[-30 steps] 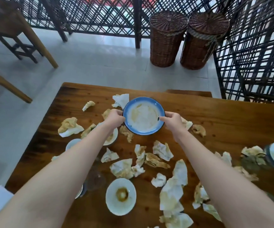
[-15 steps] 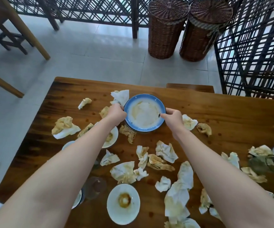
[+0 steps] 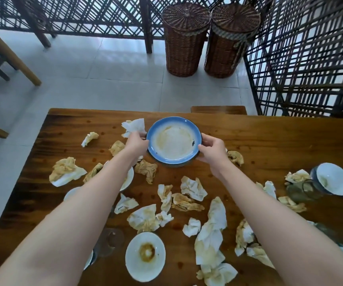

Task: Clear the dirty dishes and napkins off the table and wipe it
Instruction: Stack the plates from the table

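Note:
A blue-rimmed plate (image 3: 173, 140) with brown smears is near the far edge of the wooden table (image 3: 269, 141), raised a little off the wood with a shadow under it. My left hand (image 3: 136, 142) grips its left rim and my right hand (image 3: 212, 149) grips its right rim. Several crumpled, stained napkins (image 3: 193, 188) lie scattered over the table. A white saucer (image 3: 145, 256) with a brown stain sits near the front edge. Another small white dish (image 3: 128, 180) lies partly under my left forearm.
Blue-and-white bowls (image 3: 333, 181) and a glass jar (image 3: 299, 190) stand at the right edge. A clear glass (image 3: 109, 242) stands near the front left. Two wicker baskets (image 3: 187, 38) stand on the tiled floor beyond the table, beside a dark lattice screen. A chair back (image 3: 218, 110) shows at the far edge.
Both hands kept their hold on the blue-rimmed plate and it has risen slightly off the table. The camera has tilted and moved closer.

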A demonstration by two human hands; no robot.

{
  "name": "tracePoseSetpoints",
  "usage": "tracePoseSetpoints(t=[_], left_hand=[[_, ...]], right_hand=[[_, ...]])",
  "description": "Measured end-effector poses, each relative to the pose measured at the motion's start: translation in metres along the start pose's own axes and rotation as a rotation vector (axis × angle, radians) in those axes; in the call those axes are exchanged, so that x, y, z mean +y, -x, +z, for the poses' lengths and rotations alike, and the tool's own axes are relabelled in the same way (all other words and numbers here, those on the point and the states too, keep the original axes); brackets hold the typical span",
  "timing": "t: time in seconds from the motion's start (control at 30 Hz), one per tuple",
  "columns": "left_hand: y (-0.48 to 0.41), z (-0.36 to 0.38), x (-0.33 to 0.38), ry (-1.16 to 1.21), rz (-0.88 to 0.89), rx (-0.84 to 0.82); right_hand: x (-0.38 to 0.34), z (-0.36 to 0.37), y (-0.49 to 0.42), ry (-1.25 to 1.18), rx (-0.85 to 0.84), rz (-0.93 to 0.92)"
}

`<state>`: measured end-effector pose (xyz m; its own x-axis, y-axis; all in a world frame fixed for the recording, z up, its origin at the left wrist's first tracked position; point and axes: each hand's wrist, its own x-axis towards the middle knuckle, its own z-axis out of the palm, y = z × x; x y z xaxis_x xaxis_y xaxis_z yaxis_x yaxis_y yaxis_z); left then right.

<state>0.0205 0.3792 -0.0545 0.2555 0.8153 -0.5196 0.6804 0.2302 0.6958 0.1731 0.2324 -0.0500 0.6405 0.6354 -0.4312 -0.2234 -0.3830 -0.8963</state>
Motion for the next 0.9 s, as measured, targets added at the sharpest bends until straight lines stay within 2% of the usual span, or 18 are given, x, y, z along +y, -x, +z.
tracePoseSetpoints(t=[0.37,0.57,0.77,0.9], left_hand=[[0.094,0.078,0.048,-0.045,0.138,-0.17],[0.186,0.143,0.065,-0.06,0.27,-0.237],[0.29,0.224,0.078,-0.046,0.315,-0.311],[0.35,0.282,0.082,-0.107,0.345,-0.308]], right_hand=[[-0.002,-0.129,0.079,-0.039,0.164,-0.026],[0.024,-0.223,0.152,-0.09,0.247,-0.057],[0.053,-0.33,0.234,-0.1,0.325,-0.148],[0.074,-0.395,0.283,-0.127,0.381,-0.145]])
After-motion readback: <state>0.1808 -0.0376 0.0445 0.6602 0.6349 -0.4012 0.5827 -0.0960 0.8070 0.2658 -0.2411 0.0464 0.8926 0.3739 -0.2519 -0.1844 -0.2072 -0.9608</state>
